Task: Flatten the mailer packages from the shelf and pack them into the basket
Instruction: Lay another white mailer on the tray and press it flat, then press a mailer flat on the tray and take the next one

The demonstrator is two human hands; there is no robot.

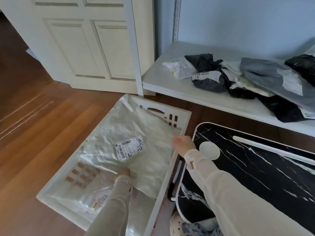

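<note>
- White slotted basket (pixel 185 116) on wooden floor (pixel 42 125), just left of black marble-pattern worktop (pixel 255 167).
- Large white mailer (pixel 129 130) lying flat inside basket, covering most of it; far corner riding up over basket's back rim.
- Shipping label (pixel 129 149) stuck near mailer's middle, barcodes plus black handwritten marks.
- Second, clear-ish mailer (pixel 95 196) under it at basket's near end, yellow-and-black tag showing.
- Left hand (pixel 125 174) reaching into basket in pale sleeve, pressing on near edge of large white mailer; fingers mostly tucked under/behind the plastic, cannot tell if spread or pinching.
- Right hand (pixel 183 144) at basket's right rim, touching right edge of same mailer; blurred, fingers look loosely together and extended, grip on the plastic cannot tell.
- Low white shelf (pixel 170 82) behind worktop, by blue-grey wall.
- Pile of crumpled mailers (pixel 247 79) on shelf: black, grey and white, several with labels, overlapping; rightmost ones cut off by frame edge.
- Small white mailer (pixel 179 68) at left end of pile, beside a dark grey one.
- White round disc (pixel 209 150) and white bar (pixel 272 149) on worktop surface.
- White panelled door (pixel 81 40) ajar at upper left.
- White perforated shoe (pixel 177 227) at bottom edge beside worktop.
</note>
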